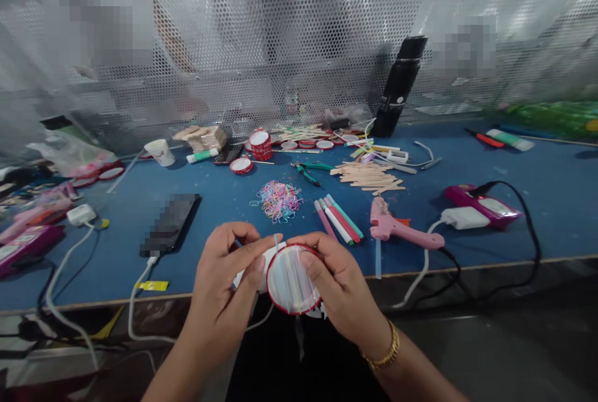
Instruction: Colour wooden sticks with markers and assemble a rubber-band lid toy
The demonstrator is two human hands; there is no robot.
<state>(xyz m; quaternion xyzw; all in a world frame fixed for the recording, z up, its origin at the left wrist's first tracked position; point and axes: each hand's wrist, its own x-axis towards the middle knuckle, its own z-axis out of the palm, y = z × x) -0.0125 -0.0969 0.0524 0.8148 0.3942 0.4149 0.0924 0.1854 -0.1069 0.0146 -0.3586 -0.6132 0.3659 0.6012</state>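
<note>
In the middle near the table's front edge, my right hand [334,277] grips a round, red-rimmed disc [287,280] with its thumb on the face. Pale, coloured bands run across the disc from top to bottom. My left hand [236,277] pinches a thin light-blue rubber band [276,241] at the disc's upper left edge. Something white shows behind the left fingers; its kind is hidden. Beyond my hands lies a pile of coloured rubber bands [279,201]. Several marker pens [339,220] and a pink glue gun [402,227] lie to the right.
A phone [172,224] on a cable lies left. Wooden sticks [369,176], green-handled pliers [311,171] and red-rimmed discs [242,166] are farther back. A black bottle [402,87] leans against the perforated metal screen [280,34]. Purple power strips [481,205] with cables lie at both sides.
</note>
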